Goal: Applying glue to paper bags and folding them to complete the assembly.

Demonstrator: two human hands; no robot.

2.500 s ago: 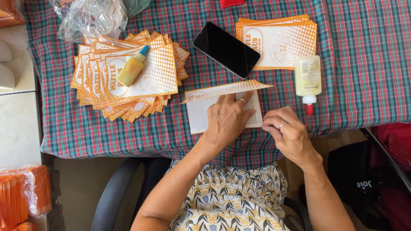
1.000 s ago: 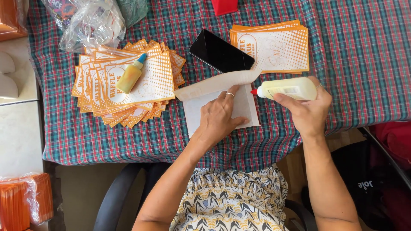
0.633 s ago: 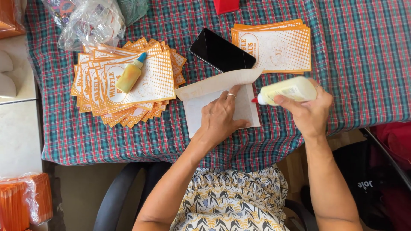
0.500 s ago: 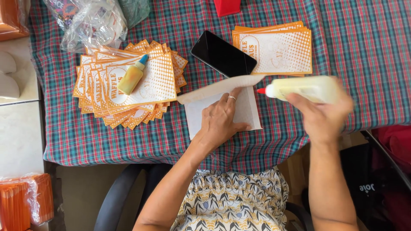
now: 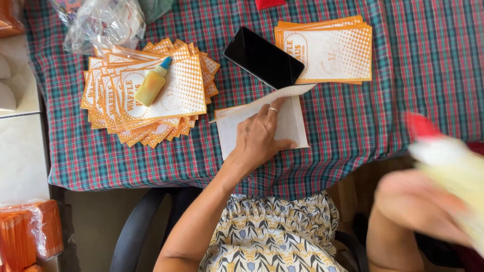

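My left hand presses flat on a white paper sleeve near the front edge of the checked tablecloth, fingers holding its upper flap lifted. My right hand is off the table at the lower right, heavily blurred. It grips a pale yellow glue bottle with a red tip, pointing up and to the left, well away from the sleeve.
A black phone lies just behind the sleeve. A neat stack of orange printed sleeves sits behind it, a fanned pile at the left with a small yellow bottle on top. A plastic bag lies far left.
My right hand picked the glue bottle up off the table, brought it to the open flap, then swung it down and right off the table. My left hand stays on the sleeve.
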